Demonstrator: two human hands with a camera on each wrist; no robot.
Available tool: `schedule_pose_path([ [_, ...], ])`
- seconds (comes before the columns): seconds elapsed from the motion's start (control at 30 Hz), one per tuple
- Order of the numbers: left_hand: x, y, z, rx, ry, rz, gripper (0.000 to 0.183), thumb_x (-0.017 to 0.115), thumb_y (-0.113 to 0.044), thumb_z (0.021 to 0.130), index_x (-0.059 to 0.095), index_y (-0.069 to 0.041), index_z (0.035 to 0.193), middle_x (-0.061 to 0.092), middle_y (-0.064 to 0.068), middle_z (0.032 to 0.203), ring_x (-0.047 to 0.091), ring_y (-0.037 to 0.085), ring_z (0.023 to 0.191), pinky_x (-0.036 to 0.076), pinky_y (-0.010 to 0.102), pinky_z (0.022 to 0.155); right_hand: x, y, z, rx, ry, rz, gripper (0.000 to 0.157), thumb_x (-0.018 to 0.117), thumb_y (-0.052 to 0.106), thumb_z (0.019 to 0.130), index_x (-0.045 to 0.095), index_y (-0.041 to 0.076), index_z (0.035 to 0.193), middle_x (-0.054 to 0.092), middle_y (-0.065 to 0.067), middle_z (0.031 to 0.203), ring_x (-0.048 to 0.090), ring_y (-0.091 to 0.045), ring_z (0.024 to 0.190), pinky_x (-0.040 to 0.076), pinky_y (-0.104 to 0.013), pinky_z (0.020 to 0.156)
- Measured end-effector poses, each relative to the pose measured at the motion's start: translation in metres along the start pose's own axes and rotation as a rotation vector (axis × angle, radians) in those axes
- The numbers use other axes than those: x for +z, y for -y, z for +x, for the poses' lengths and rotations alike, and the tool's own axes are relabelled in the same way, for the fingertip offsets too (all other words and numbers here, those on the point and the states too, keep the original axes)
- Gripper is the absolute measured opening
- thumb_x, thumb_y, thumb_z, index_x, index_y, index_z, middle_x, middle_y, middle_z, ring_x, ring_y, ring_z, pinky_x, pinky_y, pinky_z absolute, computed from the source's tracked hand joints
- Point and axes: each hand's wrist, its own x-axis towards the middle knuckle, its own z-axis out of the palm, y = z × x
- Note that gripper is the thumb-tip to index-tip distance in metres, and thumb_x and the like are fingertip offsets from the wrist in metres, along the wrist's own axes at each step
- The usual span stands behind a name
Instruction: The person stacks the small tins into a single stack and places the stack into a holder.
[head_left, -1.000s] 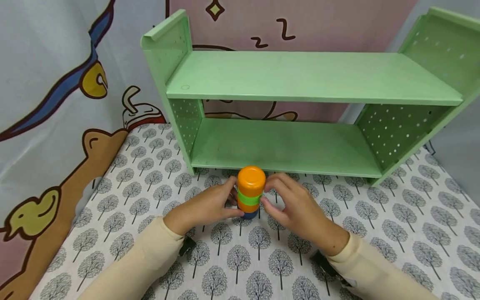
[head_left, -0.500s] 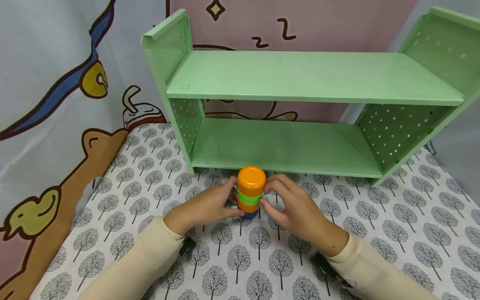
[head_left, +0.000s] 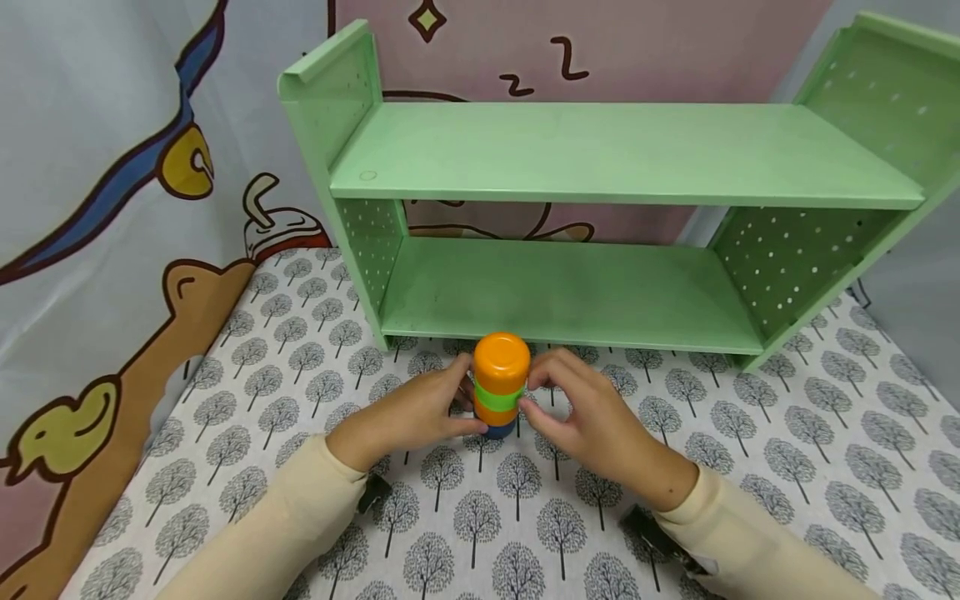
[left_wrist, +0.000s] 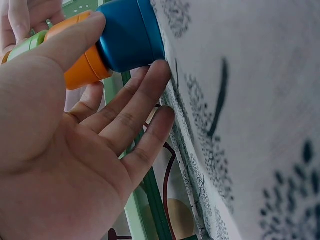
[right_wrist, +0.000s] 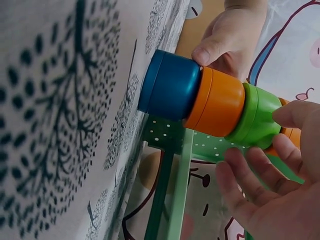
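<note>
Far left there's a cartoon-print curtain (head_left: 90,108) hanging past the left edge of the table (head_left: 480,517), which has a tree-pattern cover. Next comes the left hand (head_left: 416,408), pinching low on a stack of cups (head_left: 497,398): thumb on the seam between the blue cup (right_wrist: 170,85) and the orange cup (right_wrist: 217,102), other fingers round the far side. The stack's upright on the table, well in from that left edge and just in front of the front edge of a green shelf (head_left: 570,287). Going up it's blue, orange, then a green cup (right_wrist: 257,115) and a second orange cup (head_left: 502,358) on top. On the right, the right hand (head_left: 588,417) has thumb and forefinger pinching the stack's upper part, other fingers loose.
</note>
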Motion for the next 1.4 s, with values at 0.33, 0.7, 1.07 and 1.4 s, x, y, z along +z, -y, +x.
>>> schedule_pose_path([
  [0.33,0.0003,0.0011,0.0002,0.004,0.001,0.005,0.063,0.081,-0.029,0.085,0.042,-0.016,0.134,0.070,0.001,0.112,0.068,0.011,0.100,0.056,0.029,0.091,0.0024,-0.0032,-0.0011,0.018,-0.006,0.035,0.023,0.079,0.005,0.082,0.060,0.009,0.094,0.063,0.001,0.097,0.057,-0.010,0.088,0.057,-0.029,0.076],
  [0.7,-0.0005,-0.0006,-0.0007,0.001,0.005,0.006,0.064,0.081,-0.029,0.085,0.041,-0.015,0.134,0.070,0.001,0.112,0.068,0.012,0.101,0.056,0.030,0.092,0.0008,-0.0032,-0.0005,0.053,0.028,0.065,0.024,0.079,0.006,0.083,0.059,0.008,0.096,0.064,0.000,0.097,0.061,-0.013,0.087,0.059,-0.029,0.076],
  [1.07,-0.0001,-0.0013,-0.0013,-0.005,0.004,0.005,0.064,0.080,-0.029,0.085,0.042,-0.014,0.134,0.069,0.001,0.112,0.068,0.012,0.101,0.057,0.030,0.091,-0.0002,-0.0042,0.0007,0.143,0.099,0.161,0.029,0.078,0.002,0.083,0.056,0.007,0.100,0.066,-0.002,0.099,0.067,-0.011,0.084,0.061,-0.027,0.073],
  [1.4,-0.0003,-0.0015,-0.0015,-0.003,0.006,0.003,0.065,0.080,-0.028,0.085,0.041,-0.014,0.135,0.069,0.002,0.112,0.068,0.012,0.100,0.057,0.030,0.091,0.0011,-0.0044,-0.0006,0.231,0.169,0.195,0.033,0.078,0.002,0.083,0.053,0.008,0.104,0.068,-0.007,0.100,0.068,-0.013,0.083,0.061,-0.025,0.071],
])
